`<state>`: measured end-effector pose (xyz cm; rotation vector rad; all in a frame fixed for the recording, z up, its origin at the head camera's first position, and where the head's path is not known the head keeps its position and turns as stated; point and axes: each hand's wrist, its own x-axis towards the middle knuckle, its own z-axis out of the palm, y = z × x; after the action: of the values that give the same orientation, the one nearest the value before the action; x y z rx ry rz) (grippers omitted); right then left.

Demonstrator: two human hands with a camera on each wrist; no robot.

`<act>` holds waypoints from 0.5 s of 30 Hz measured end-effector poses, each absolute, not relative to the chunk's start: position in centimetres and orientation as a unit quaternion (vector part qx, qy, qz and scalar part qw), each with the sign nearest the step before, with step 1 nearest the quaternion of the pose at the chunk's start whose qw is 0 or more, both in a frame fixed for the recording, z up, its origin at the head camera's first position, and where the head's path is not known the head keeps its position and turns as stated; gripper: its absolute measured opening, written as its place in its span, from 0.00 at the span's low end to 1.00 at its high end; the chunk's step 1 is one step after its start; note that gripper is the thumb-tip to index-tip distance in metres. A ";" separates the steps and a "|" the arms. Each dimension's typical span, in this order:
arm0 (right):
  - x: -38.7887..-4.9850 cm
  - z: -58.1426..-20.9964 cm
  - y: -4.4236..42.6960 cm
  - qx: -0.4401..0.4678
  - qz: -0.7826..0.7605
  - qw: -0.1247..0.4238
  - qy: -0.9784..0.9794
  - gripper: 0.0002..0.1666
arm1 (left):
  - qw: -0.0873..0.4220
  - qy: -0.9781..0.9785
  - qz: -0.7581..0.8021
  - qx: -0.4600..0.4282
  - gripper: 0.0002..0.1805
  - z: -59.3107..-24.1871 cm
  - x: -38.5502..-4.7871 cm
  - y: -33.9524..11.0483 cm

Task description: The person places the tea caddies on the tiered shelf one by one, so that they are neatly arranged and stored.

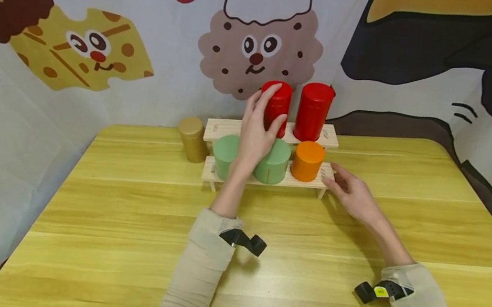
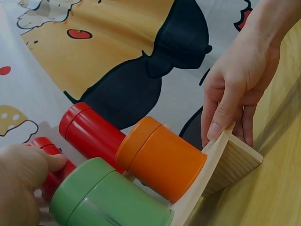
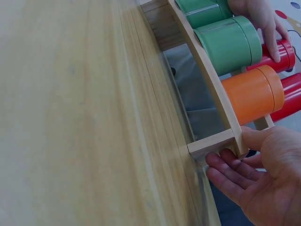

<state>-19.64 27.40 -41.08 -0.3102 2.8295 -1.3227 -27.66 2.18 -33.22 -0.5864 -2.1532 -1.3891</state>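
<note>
A two-tier wooden rack (image 1: 223, 130) stands at the back of the table. On its upper tier are two red canisters; my left hand (image 1: 255, 136) curls round the left red canister (image 1: 281, 103), with the thumb on its right side. The other red canister (image 1: 313, 113) stands beside it. The lower tier bears two green canisters (image 1: 275, 164), partly behind my left arm, and an orange canister (image 1: 308, 161). At the lower tier's right end, my right hand (image 1: 354, 193) pinches the board (image 3: 216, 96), the thumb on top and fingers beneath in the right wrist view.
A gold-brown canister (image 1: 192, 141) stands on the table just left of the rack. The wood-grain table (image 1: 118, 240) stretches in front. A cartoon-printed cloth (image 1: 168, 67) hangs close behind the rack.
</note>
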 end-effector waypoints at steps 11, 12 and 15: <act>-19.5 -40.9 27.3 -0.099 -0.425 0.007 0.900 0.40 | 0.263 -0.789 -0.516 -0.203 0.31 -33.1 -27.6 2.2; -19.5 -40.9 27.3 -0.098 -0.425 0.008 0.900 0.40 | 0.268 -0.786 -0.518 -0.204 0.32 -33.1 -27.5 2.2; -19.5 -40.8 27.4 -0.098 -0.424 0.006 0.901 0.40 | 0.287 -0.773 -0.525 -0.212 0.31 -32.8 -27.3 1.9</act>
<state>-19.46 27.36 -40.85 -0.3059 2.8187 -1.3262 -27.34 1.93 -32.76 -0.5675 -2.0645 -1.4026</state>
